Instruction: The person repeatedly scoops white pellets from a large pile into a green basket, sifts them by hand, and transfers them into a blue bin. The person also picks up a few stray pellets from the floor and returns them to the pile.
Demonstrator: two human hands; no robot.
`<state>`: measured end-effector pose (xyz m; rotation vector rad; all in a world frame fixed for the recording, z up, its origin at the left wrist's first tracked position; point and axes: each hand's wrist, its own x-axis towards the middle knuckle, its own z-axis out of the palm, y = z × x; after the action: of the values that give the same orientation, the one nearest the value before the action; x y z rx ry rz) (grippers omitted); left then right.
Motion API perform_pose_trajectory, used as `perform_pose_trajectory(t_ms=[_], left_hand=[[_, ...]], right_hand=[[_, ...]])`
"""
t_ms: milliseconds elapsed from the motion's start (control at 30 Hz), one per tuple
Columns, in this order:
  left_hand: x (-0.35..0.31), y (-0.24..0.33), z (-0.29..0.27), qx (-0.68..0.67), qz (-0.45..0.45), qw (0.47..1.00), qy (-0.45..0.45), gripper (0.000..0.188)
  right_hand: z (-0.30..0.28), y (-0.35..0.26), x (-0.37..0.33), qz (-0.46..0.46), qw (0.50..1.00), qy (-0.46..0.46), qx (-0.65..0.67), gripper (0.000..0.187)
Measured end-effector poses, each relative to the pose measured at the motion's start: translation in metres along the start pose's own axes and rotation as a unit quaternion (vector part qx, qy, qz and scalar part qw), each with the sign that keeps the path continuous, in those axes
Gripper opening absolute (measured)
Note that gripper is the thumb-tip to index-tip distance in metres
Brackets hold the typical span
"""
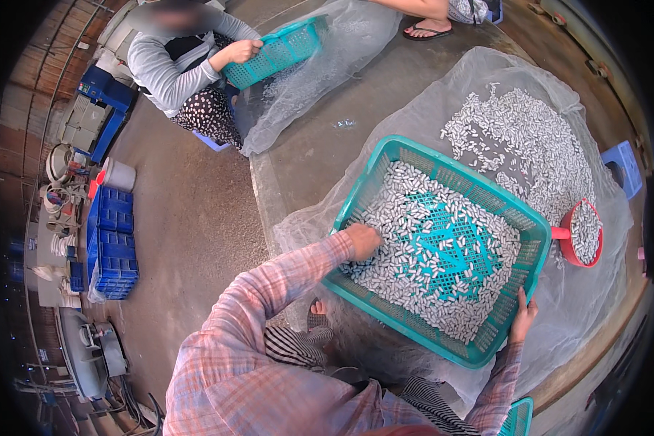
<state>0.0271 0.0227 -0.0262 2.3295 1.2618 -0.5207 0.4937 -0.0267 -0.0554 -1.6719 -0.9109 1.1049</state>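
Note:
A teal plastic basket [538,236] with mesh sides is held in front of me, tilted. Many small silvery-white, short rod-like pieces [407,211] lie in it, heaped along the edges and thin over the middle, where the teal grid floor shows. My left hand [363,241] is closed over the basket's left side, its fingertips hidden. On the right near side, my right hand [522,318] grips the rim, with fingers curled on the outside. Beyond the basket, more of these pieces [538,145] are spread on a translucent mesh sheet [385,123].
At the right stands a red dipper [580,260] full of the pieces, near a blue stool [623,168]. Across from me, a seated person [163,73] holds another teal basket [280,54]. Blue crates [116,243] are stacked at left. Another teal basket [517,419] sits beside me.

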Motion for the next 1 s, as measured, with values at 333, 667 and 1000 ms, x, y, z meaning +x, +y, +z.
perform_pose_trajectory(t_ms=[333,667,1000], left_hand=[[-0.04,-0.073,-0.006,-0.341,-0.205,0.86,0.318,0.061],[-0.054,0.001,-0.105,-0.381,-0.08,0.865,0.318,0.054],[-0.066,-0.031,-0.062,-0.638,-0.09,0.691,0.326,0.07]], right_hand=[[0.028,-0.107,-0.01,-0.394,0.679,-0.026,-0.619,0.064],[0.123,-0.057,-0.024,-0.34,0.811,-0.106,-0.464,0.05],[0.165,0.076,0.001,-0.168,0.899,0.085,-0.397,0.062]])
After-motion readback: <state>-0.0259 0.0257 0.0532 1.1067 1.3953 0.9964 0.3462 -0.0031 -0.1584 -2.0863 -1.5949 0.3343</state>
